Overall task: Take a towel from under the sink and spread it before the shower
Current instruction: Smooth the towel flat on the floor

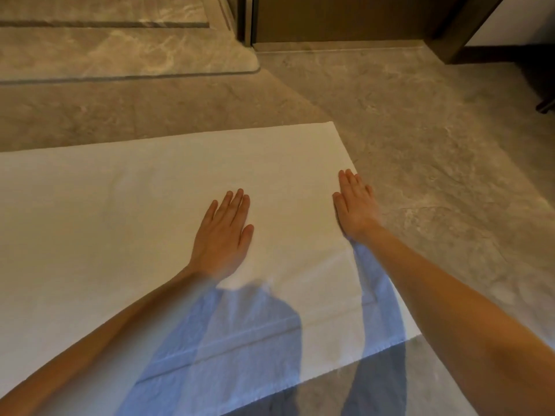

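A large white towel (144, 211) lies spread flat on the stone floor, filling the lower left of the view, and its left part runs out of frame. My left hand (223, 235) rests palm down on the towel near its middle, fingers stretched out. My right hand (356, 205) lies flat on the towel's right edge, fingers straight and close together. Neither hand grips the cloth. Bluish shadows of my arms fall on the near part of the towel.
Beyond the towel is the raised shower threshold (129, 75) with the marble shower floor (105, 46) behind it. A dark metal frame post (244, 19) and a brown wooden panel (345, 19) stand at the back. Bare grey stone floor (435, 130) extends to the right.
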`<state>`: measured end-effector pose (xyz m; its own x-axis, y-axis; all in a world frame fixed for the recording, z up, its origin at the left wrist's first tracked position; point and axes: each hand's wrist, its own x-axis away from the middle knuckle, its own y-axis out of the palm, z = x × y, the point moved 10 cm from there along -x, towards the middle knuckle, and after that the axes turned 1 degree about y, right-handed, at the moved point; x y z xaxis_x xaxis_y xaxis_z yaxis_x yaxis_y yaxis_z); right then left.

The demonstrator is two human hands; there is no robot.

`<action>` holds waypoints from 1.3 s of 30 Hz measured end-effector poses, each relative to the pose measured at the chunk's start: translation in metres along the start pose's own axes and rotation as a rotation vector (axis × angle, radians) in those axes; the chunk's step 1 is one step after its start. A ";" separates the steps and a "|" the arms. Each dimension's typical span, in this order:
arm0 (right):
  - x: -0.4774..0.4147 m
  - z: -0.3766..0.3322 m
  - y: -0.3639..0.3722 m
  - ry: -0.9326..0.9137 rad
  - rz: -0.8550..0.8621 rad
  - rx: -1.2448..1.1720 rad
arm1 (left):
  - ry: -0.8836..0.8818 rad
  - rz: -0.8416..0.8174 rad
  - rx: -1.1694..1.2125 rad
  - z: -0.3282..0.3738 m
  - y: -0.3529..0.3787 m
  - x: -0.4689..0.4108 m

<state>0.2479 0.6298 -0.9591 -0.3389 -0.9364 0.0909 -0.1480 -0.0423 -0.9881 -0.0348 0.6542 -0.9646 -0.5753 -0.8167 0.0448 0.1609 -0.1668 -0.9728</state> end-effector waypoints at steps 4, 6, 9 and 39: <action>0.027 -0.061 -0.018 -0.023 0.069 -0.122 | 0.061 0.044 0.037 0.006 -0.024 0.019; 0.065 -0.112 -0.021 -0.105 0.092 -0.228 | 0.060 0.063 0.025 0.002 -0.032 0.045; 0.130 -0.181 -0.013 -0.205 0.082 -0.343 | 0.036 0.085 0.058 -0.014 -0.030 0.096; 0.144 -0.013 0.016 0.005 0.020 -0.085 | -0.032 0.018 0.011 -0.035 -0.001 0.143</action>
<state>0.1846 0.4990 -0.9602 -0.3470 -0.9352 0.0715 -0.2196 0.0069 -0.9756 -0.1452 0.5575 -0.9652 -0.5462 -0.8369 0.0347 0.1803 -0.1580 -0.9708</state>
